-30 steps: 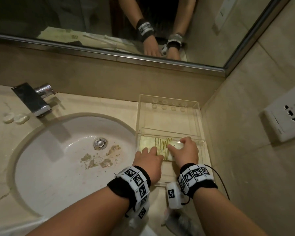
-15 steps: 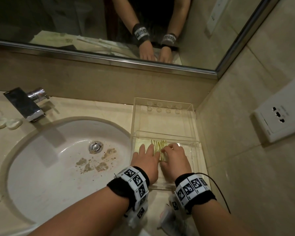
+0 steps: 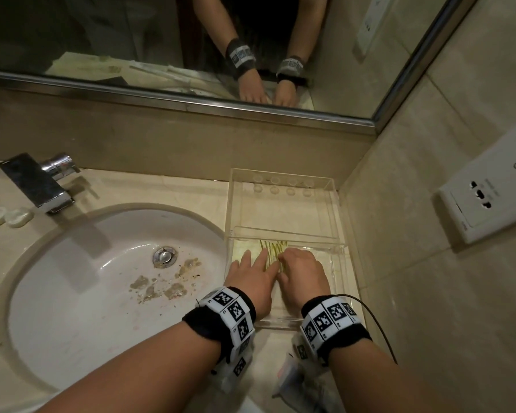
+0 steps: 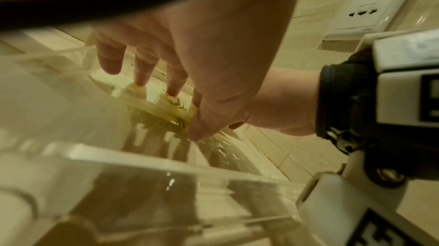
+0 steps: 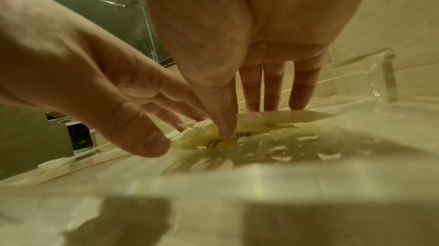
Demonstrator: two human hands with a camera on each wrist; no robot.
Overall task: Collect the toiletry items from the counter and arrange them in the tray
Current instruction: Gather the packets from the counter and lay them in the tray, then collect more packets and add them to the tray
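A flat pale packet (image 3: 273, 257) with green stripes is lying on the floor of the near compartment of the clear tray (image 3: 337, 234), which is sitting on the counter (image 3: 161, 189) in the corner, right of the sink (image 3: 72, 278). The left hand (image 3: 252, 278) is resting on the packet with its fingers (image 4: 142, 69) stretched out and spread, the tips touching it. The right hand (image 3: 303, 275) is lying just beside the left one, its fingers (image 5: 273, 88) reaching down straight onto the same packet (the thumb tip is touching the striped part), gripping nothing. The tray's far compartment is showing only small round bumps. A chrome tap (image 3: 39, 180) is standing behind the sink, and a white socket (image 3: 486, 198) is sitting on the tiled wall to the right.
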